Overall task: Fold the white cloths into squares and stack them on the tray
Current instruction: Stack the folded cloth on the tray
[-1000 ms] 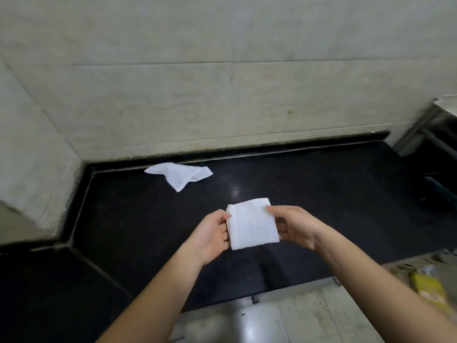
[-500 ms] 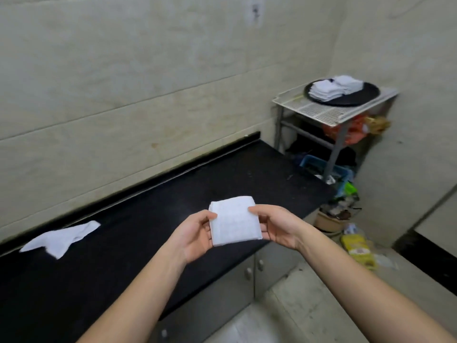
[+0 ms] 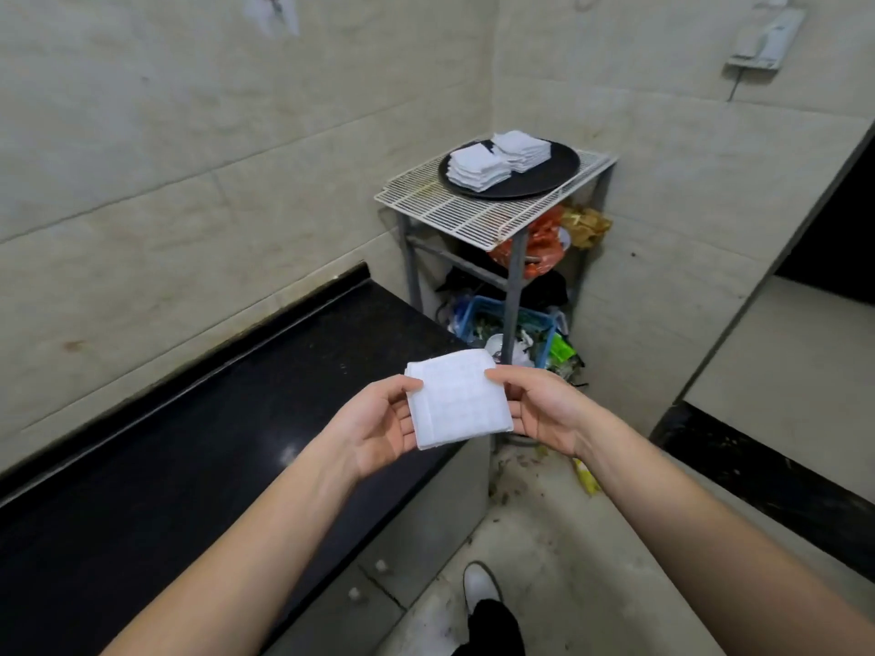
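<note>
So, the left hand (image 3: 379, 430) and the right hand (image 3: 544, 409) are both clamped on one folded white cloth (image 3: 458, 402), holding it up in the air well short of the wire rack (image 3: 473, 215). Each of the hands pinches its own side of the cloth, thumb on top and fingers tucked underneath. The cloth is a pretty neat square with a faint grid texture, and you can see the layered edges along its left side and near side. It touches nothing but the hands.

On top of the wire rack sits a round black tray (image 3: 558, 168), and it's carrying two stacks of folded cloths. The front stack (image 3: 476, 170) is toward the rack's left side, and the back stack (image 3: 521, 149) is right behind it, closer to the wall corner. Can't tell if the two stacks actually touch.

Under the rack's top there's an orange plastic bag (image 3: 544, 243), and lower down a blue basket (image 3: 492, 310) full of mixed junk I can't make out. The black worktop (image 3: 213, 442) runs along the wall to the left of the rack and ends just beside its legs. On the floor, well in front of the rack, a white shoe (image 3: 478, 584) pokes out.
</note>
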Demonstrator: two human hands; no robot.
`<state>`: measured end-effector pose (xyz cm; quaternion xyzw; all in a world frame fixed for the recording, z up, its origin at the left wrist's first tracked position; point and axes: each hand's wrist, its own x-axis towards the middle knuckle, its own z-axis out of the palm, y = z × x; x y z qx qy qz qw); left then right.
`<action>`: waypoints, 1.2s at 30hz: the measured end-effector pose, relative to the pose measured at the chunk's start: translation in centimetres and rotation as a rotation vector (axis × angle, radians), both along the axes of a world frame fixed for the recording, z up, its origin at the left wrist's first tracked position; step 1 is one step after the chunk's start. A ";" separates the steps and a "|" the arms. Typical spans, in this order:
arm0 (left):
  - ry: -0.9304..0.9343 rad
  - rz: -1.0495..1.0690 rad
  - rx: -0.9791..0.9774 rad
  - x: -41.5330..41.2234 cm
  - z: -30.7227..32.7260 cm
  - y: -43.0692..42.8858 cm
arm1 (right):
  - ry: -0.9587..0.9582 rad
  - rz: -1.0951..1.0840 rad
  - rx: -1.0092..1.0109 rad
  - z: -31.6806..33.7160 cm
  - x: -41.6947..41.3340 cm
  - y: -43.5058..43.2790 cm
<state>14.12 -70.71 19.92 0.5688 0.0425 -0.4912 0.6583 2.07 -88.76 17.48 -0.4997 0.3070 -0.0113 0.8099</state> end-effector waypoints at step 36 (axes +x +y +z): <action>-0.142 0.281 -0.030 32.2 7.3 -45.8 | 0.015 0.348 -0.420 9.2 39.1 -48.7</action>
